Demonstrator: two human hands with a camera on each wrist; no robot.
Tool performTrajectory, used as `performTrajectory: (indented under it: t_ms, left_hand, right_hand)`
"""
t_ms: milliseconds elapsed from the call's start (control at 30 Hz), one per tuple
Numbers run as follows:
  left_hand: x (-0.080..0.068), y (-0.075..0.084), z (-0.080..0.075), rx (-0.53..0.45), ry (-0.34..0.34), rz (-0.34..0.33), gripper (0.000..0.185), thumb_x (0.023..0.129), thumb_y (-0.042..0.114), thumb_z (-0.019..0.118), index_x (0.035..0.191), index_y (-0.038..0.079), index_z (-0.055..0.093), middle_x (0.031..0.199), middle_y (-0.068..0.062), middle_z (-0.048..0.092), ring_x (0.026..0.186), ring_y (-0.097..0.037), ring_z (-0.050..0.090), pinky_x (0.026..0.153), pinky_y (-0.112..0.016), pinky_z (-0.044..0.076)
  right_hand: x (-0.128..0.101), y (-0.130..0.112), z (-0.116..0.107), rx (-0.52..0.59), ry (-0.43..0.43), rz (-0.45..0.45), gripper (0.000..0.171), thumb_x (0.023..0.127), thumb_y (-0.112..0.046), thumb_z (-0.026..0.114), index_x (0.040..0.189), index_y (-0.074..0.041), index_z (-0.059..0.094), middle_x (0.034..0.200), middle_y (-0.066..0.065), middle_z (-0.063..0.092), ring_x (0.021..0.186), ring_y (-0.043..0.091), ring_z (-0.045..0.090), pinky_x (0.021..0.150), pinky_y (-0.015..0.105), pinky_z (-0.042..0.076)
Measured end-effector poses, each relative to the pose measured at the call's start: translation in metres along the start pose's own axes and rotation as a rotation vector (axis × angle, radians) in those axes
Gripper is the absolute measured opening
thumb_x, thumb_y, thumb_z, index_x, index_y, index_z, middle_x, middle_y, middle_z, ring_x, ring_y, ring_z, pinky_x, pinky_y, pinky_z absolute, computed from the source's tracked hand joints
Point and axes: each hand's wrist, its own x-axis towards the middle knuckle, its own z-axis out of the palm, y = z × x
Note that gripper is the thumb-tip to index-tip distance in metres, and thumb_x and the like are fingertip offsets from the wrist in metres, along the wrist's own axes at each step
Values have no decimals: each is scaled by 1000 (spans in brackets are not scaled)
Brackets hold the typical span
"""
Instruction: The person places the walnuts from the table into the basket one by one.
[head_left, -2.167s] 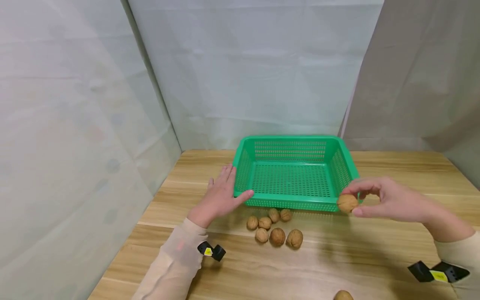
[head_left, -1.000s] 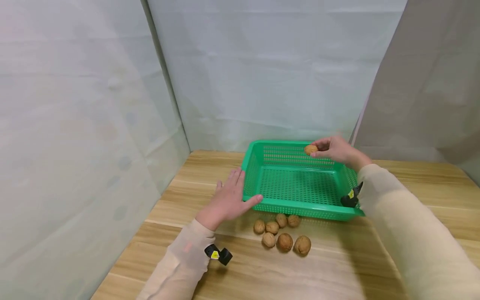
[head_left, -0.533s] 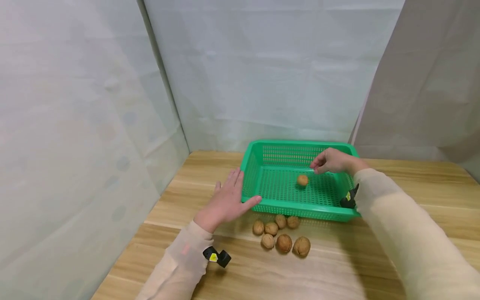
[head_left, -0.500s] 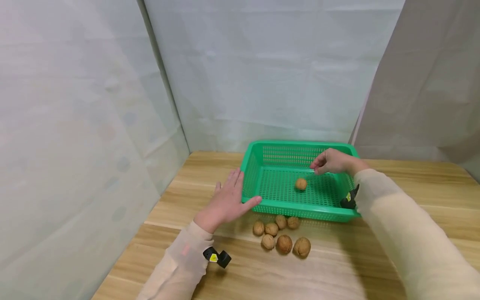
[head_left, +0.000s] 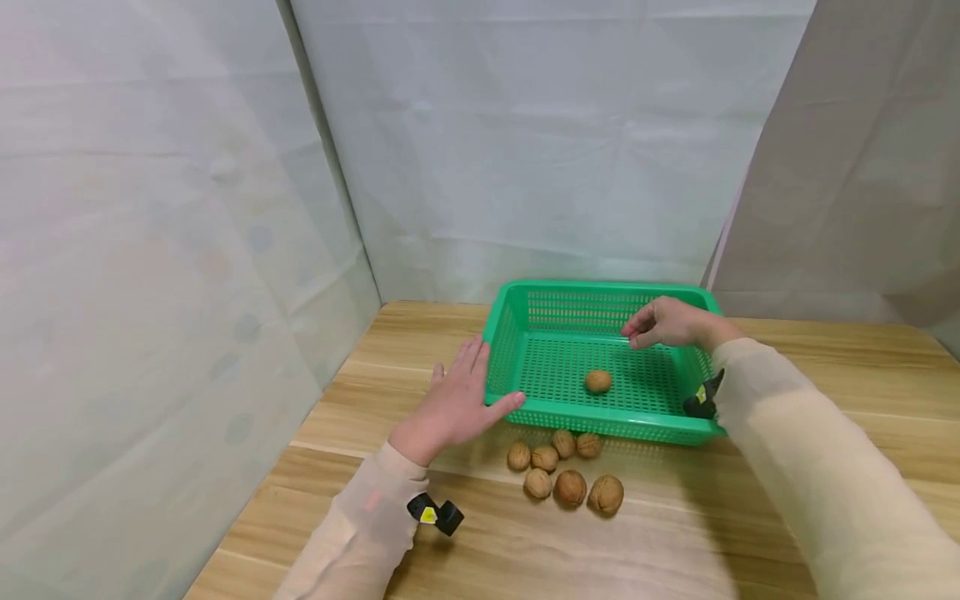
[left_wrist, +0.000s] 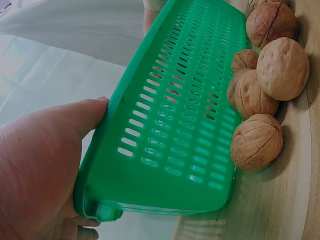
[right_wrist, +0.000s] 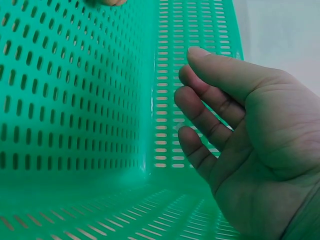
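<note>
A green plastic basket (head_left: 600,413) with slotted walls stands on the wooden table. Inside it, near the front wall, lies one walnut (head_left: 597,382). My left hand (head_left: 450,404) rests at the basket's front left corner, fingers straight along the left side and thumb over the front rim. In the left wrist view the thumb (left_wrist: 92,112) lies against the rim. My right hand (head_left: 663,323) hangs over the basket's right half, fingers loosely bent. Nothing is between the fingers in the right wrist view, where the palm (right_wrist: 270,150) shows bare.
Several walnuts (head_left: 570,487) lie loosely grouped on the table (head_left: 360,417) just in front of the basket, right of my left wrist. A pale cloth wall (head_left: 540,150) stands close behind the basket, and another (head_left: 150,292) runs along the left.
My right hand carried a walnut from the basket's right side in over it and let it go. The walnut dropped and rolled toward the front wall. My left hand stayed at the rim.
</note>
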Motion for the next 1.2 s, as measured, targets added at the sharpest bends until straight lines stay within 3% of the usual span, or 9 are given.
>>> performTrajectory:
  t_ms: [167,400,600,767,967,1067,1200]
  left_hand:
    - [2,1,1,2,0,5,112,80,86,21,154,4,9,160,-9,0,147,-22,-2,110,-64,11]
    - [6,6,5,7,-11,19,109,81,85,21,154,4,9,160,-9,0,147,-23,-1,110,-63,11]
    - [8,9,6,-11,-4,26,103,86,78,32,155,4,9,160,-8,0,147,-23,-1,110,-64,10]
    - [10,11,6,-14,-4,24,104,85,79,32,155,5,10,160,-8,1,147,-22,-1,110,-63,9]
    - [10,11,4,4,6,22,109,82,84,24,154,3,10,160,-9,1,147,-23,-1,110,-63,9]
    - [9,10,2,2,2,18,110,82,84,24,154,3,10,160,-10,1,147,-24,0,110,-64,9]
    - [7,9,-1,-7,-18,15,110,82,84,25,154,3,9,160,-10,0,147,-23,-1,109,-64,10]
  right_hand:
    - [-3,-1,-3,4,10,5,38,90,-16,69,121,5,63,112,15,67,106,28,61,90,44,49]
    - [-18,-7,-14,49,37,28,45,93,-23,66,130,0,58,128,19,59,119,32,54,96,47,45]
    - [-39,-20,-31,96,49,7,52,92,-34,65,134,-5,56,135,17,55,125,34,50,102,53,38]
    - [-64,-36,-41,55,89,-26,51,90,-40,66,131,-11,59,132,11,58,123,28,52,99,48,42]
    - [-107,-53,-24,1,131,-231,32,92,-24,67,123,-14,65,118,1,67,106,16,63,85,27,51]
    - [-129,-55,-4,-2,137,-364,30,90,-13,68,120,-15,67,114,-2,68,103,12,63,83,24,51]
    - [-154,-55,22,-16,131,-534,38,84,-1,72,119,-16,67,112,-2,69,102,12,64,82,24,52]
